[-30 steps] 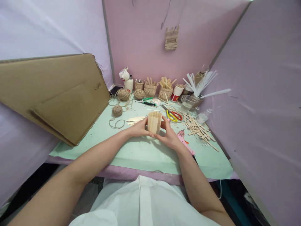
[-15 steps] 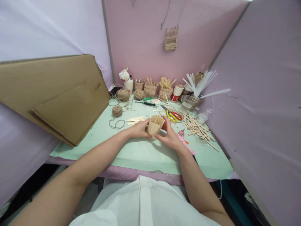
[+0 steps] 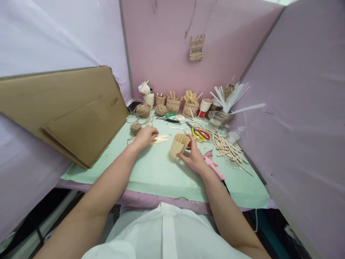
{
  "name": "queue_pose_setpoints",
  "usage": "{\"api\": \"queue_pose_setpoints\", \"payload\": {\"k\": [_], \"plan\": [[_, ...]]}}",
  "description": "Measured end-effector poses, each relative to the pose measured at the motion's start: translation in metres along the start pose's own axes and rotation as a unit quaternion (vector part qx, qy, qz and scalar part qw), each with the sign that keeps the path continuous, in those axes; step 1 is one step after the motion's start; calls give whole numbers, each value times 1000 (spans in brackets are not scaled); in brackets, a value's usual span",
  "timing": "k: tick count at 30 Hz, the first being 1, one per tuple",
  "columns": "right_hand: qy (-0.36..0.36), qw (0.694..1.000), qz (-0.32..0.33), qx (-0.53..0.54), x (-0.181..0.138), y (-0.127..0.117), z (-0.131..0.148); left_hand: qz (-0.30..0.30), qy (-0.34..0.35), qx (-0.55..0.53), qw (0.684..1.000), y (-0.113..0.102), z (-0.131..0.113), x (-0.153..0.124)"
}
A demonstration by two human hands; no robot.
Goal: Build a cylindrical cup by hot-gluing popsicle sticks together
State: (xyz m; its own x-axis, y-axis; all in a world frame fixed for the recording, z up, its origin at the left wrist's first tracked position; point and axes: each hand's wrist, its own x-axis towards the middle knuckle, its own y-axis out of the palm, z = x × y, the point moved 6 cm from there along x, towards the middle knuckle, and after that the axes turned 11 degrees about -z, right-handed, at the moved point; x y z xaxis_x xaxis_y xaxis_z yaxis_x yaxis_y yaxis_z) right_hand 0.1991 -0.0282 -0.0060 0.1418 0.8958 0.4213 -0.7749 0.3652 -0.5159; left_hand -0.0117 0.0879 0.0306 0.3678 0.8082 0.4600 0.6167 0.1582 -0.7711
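My right hand holds a tapered cup made of wooden craft sticks, thumb at the near side and fingers around the right side. The cup tilts, its open end toward the back. My left hand is down at the flat wooden sticks, its fingers curled over their left ends. Whether one is pinched there is hidden. A small twine ball lies just behind that hand. To the right of my right hand is a pink glue gun.
Scissors with yellow and red handles and green-handled pliers lie farther back. Loose sticks are heaped at right, near a clear plastic cup. Stick-filled baskets line the back wall. A cardboard sheet stands at left.
My left hand has let go of the stick cup and moved left to the flat sticks. The cup stays in my right hand.
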Motion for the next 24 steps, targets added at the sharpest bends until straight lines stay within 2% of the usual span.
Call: {"api": "queue_pose_setpoints", "payload": {"k": [3, 7, 12, 17, 19, 21, 23, 24], "plan": [[-2, 1000, 1, 2, 0, -1, 0, 45, 20, 72, 996, 12, 8, -1], [-18, 1000, -1, 8, 0, -2, 3, 67, 34, 124, 989, 20, 15, -3], [-34, 999, -3, 8, 1, -3, 5, 80, 42, 127, 988, 23, 18, -4], [-50, 999, -16, 1, 1, -5, 7, 65, 30, 106, 992, 20, 14, -4], [-62, 998, -24, 1, 1, -6, 7, 41, 7, 57, 997, 15, 11, -3], [-81, 996, -36, -3, 1, -8, 9, 16, -40, -47, 998, 9, 9, -2], [-102, 993, -51, -9, 1, -10, 11, 7, -122, -209, 970, 5, 10, -2], [-111, 992, -59, -12, 1, -11, 12, 7, -171, -299, 939, 5, 11, -3]]}}
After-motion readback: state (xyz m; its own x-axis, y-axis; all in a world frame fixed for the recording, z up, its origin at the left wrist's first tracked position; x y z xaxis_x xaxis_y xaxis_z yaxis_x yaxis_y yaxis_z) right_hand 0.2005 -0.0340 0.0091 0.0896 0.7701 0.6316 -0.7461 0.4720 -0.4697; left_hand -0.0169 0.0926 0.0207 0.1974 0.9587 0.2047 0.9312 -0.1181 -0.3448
